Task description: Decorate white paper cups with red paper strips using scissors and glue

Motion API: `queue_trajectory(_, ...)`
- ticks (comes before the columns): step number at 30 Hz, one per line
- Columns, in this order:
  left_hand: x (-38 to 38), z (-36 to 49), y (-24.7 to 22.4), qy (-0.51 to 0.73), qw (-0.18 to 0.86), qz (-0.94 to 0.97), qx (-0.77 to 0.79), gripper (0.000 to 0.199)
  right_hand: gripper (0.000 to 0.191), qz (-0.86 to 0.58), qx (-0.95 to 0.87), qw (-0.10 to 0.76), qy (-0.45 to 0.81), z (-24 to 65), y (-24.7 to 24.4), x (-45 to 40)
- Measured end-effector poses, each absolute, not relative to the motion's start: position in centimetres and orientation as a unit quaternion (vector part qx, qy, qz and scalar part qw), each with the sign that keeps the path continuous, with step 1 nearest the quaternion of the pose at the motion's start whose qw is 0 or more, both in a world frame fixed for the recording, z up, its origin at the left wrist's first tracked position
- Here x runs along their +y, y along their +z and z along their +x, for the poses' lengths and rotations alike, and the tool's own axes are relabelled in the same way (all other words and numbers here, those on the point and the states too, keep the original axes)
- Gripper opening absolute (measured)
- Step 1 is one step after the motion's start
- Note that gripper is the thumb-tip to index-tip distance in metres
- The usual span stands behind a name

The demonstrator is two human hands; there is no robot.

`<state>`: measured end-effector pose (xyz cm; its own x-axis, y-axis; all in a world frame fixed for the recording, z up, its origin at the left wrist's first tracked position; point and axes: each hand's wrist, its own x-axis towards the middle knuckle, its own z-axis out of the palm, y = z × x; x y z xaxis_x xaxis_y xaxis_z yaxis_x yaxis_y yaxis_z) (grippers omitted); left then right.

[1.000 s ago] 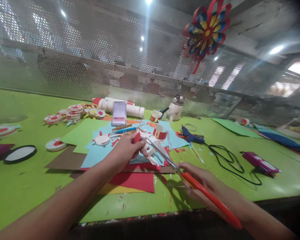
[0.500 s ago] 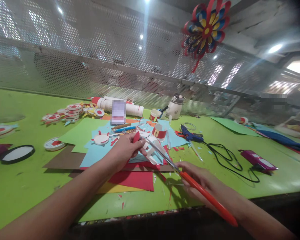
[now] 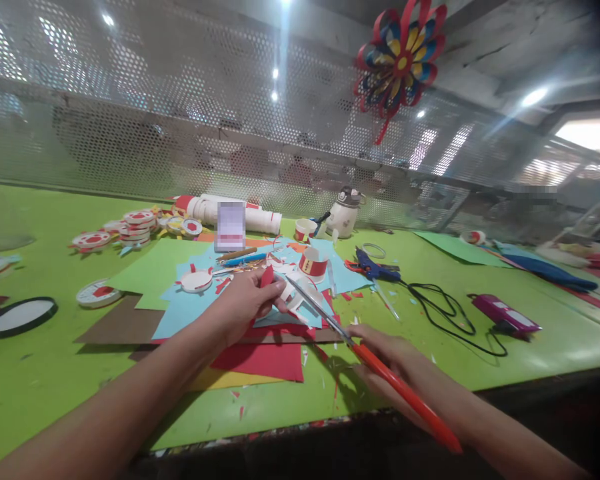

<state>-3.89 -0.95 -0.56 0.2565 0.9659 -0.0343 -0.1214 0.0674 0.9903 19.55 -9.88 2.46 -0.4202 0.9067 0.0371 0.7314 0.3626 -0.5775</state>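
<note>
My left hand (image 3: 247,297) is closed, its thumb and fingers pinching a piece of red and white paper (image 3: 267,275) over the middle of the paper pile. My right hand (image 3: 387,353) grips a pair of scissors with long orange handles (image 3: 407,395). Their metal blades (image 3: 316,304) reach left to the paper beside my left fingertips. White paper strips (image 3: 300,305) hang below and behind the blades. Just beyond them stands a red and white paper cup (image 3: 313,265). A white paper disc with red tabs (image 3: 196,280) lies left of my left hand.
Coloured sheets (image 3: 145,273) lie under my hands. Finished paper discs (image 3: 139,230) are stacked at the left, near a black-rimmed round object (image 3: 20,316). A phone (image 3: 231,227), a bottle (image 3: 344,215), a blue glue gun (image 3: 375,265), its cord and a purple power strip (image 3: 506,313) stand around.
The whole view has shifted slightly, so things sit a little further left. The white paper by the blades hangs differently. Both hands keep their holds.
</note>
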Motion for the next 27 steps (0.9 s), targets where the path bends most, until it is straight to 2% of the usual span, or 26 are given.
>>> queue_trajectory(5,-0.9,-4.2,-0.4,0.454,0.604,0.503,0.421,0.022,0.032,-0.537,-0.801,0.175,0.198,20.5,2.1,-9.2)
queue_trajectory(12,-0.6,-4.6,-0.4,0.454,0.619,0.476,0.429,0.021,0.041,-0.552,-0.777,0.253,0.169,23.8,0.3,-6.5)
queue_trajectory(16,-0.5,-4.7,-0.4,0.45,0.61,0.486,0.436,0.018,0.045,-0.552,-0.773,0.264,0.166,24.8,0.1,-4.8)
queue_trajectory(21,-0.6,-4.9,-0.2,0.431,0.601,0.498,0.452,0.019,0.046,-0.673,-0.713,0.185,0.072,24.9,0.1,-2.4)
queue_trajectory(27,-0.7,-4.9,-0.3,0.421,0.6,0.522,0.436,0.021,0.047,-0.723,-0.688,0.056,-0.017,24.7,-1.2,-1.3)
